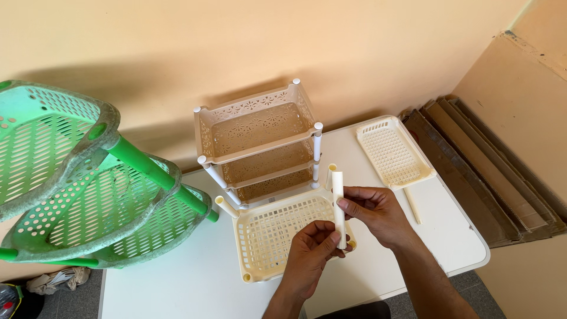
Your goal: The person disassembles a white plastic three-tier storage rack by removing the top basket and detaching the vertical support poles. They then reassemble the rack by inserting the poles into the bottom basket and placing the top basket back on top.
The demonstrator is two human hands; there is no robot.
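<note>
From the head camera, both hands meet over a cream perforated tray (pixel 277 233) lying flat on the white table (pixel 177 283): the left hand (pixel 313 251) is curled closed round the lower end of a short white tube (pixel 338 207), and the right hand (pixel 375 212) pinches its middle between thumb and fingertips, so the tube stands upright near the tray's right-hand corner posts. Behind the tray stands a beige three-tier rack (pixel 260 142) tilted back on its posts, a second cream tray (pixel 393 150) and a thin stick (pixel 412 205) lie apart on the right, and a green tiered rack (pixel 88 177) leans in from the left, well clear of the hands.
</note>
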